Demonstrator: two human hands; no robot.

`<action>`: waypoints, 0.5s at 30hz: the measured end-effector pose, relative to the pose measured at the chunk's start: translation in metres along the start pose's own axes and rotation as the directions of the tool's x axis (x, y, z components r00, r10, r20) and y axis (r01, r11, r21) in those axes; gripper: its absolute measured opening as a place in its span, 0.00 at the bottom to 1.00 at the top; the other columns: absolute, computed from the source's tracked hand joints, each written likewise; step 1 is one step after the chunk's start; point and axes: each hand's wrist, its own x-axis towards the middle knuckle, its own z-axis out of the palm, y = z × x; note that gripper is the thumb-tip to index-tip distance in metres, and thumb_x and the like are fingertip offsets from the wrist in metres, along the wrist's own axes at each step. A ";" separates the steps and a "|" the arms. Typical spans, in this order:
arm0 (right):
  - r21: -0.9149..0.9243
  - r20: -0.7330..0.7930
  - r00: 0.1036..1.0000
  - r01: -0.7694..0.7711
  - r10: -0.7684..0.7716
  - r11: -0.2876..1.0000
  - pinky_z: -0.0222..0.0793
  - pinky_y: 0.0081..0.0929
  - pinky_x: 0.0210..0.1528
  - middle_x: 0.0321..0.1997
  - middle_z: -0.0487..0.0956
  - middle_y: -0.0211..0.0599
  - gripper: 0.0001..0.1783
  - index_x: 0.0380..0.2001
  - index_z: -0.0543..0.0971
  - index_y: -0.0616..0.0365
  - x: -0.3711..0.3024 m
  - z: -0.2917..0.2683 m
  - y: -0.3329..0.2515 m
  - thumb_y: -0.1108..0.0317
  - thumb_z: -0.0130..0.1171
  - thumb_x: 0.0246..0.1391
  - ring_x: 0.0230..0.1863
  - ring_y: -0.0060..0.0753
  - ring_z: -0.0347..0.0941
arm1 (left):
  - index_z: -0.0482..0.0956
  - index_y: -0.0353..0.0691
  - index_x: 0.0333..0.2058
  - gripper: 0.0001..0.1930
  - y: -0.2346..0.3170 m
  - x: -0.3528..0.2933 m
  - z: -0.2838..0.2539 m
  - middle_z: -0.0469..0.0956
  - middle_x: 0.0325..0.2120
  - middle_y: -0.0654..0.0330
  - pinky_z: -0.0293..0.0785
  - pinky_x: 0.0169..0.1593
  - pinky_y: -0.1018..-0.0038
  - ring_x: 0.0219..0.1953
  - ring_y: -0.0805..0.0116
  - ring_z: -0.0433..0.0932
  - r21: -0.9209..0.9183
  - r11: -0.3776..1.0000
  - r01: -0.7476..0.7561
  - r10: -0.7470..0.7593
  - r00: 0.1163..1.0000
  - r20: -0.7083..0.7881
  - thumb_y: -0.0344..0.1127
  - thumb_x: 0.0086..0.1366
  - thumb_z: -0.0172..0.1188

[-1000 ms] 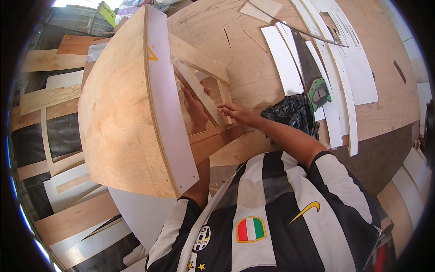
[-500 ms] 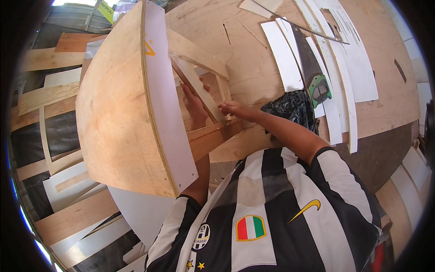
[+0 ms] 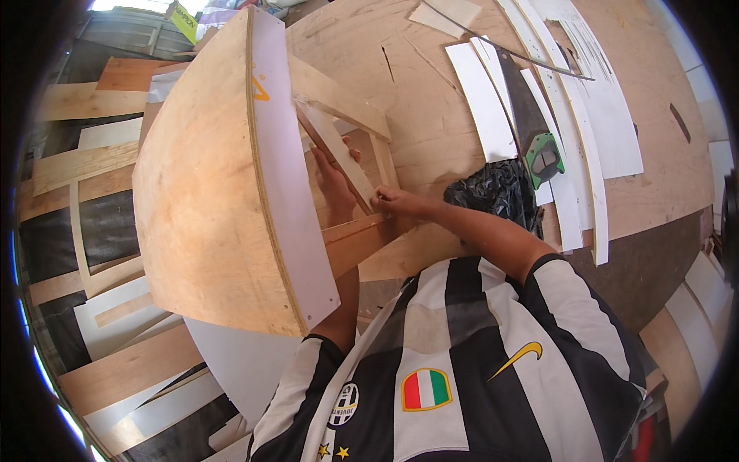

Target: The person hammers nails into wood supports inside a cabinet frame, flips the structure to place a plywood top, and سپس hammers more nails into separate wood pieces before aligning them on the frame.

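Looking down from my head camera, I have my left hand [image 3: 332,181] up inside the curved plywood frame [image 3: 208,192], its fingers lying flat and open against the diagonal wooden slat [image 3: 335,150] rather than wrapped around it. My right hand [image 3: 391,202] is closed in a pinch at the lower end of that same slat, where it meets the cross brace [image 3: 358,239]; whether it holds something small there I cannot tell. The frame stands tilted on the big plywood tabletop [image 3: 431,115], its white edge band facing me. Beside my right forearm lies a crumpled black plastic bag [image 3: 493,192], a green-handled handsaw [image 3: 531,131] just beyond it among white strips [image 3: 485,100].
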 end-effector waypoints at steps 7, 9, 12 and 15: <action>-0.249 -0.268 0.936 0.162 -0.228 0.955 0.72 0.35 0.50 0.46 0.76 0.38 0.35 0.55 0.71 0.57 -0.034 0.010 -0.039 0.41 0.64 0.59 0.48 0.37 0.74 | 0.68 0.39 0.58 0.31 -0.002 0.002 -0.007 0.79 0.44 0.52 0.77 0.37 0.70 0.34 0.62 0.78 0.070 0.997 -0.025 0.023 0.999 0.034 0.62 0.77 0.38; -0.509 -0.361 0.823 0.221 -0.439 0.832 0.73 0.37 0.50 0.48 0.78 0.42 0.38 0.55 0.71 0.57 -0.053 0.019 -0.064 0.42 0.70 0.53 0.48 0.43 0.76 | 0.68 0.39 0.58 0.31 -0.005 0.003 -0.008 0.79 0.44 0.52 0.77 0.37 0.69 0.33 0.63 0.78 0.094 0.995 -0.023 0.021 0.999 0.027 0.62 0.77 0.38; -0.693 0.040 0.666 0.555 -0.744 0.460 0.74 0.40 0.51 0.49 0.78 0.45 0.42 0.56 0.71 0.55 -0.070 0.045 -0.094 0.48 0.78 0.42 0.52 0.50 0.77 | 0.68 0.38 0.58 0.32 -0.008 0.000 -0.009 0.79 0.45 0.52 0.76 0.36 0.69 0.33 0.63 0.79 0.102 0.994 -0.042 0.049 0.997 -0.060 0.63 0.77 0.39; -0.681 0.064 0.740 0.523 -0.670 0.512 0.75 0.41 0.52 0.51 0.78 0.42 0.43 0.55 0.71 0.54 -0.068 0.060 -0.108 0.50 0.79 0.38 0.53 0.51 0.76 | 0.68 0.37 0.58 0.33 -0.005 -0.007 -0.013 0.79 0.46 0.51 0.76 0.36 0.70 0.34 0.64 0.79 0.148 0.987 -0.066 0.068 0.998 -0.013 0.64 0.77 0.39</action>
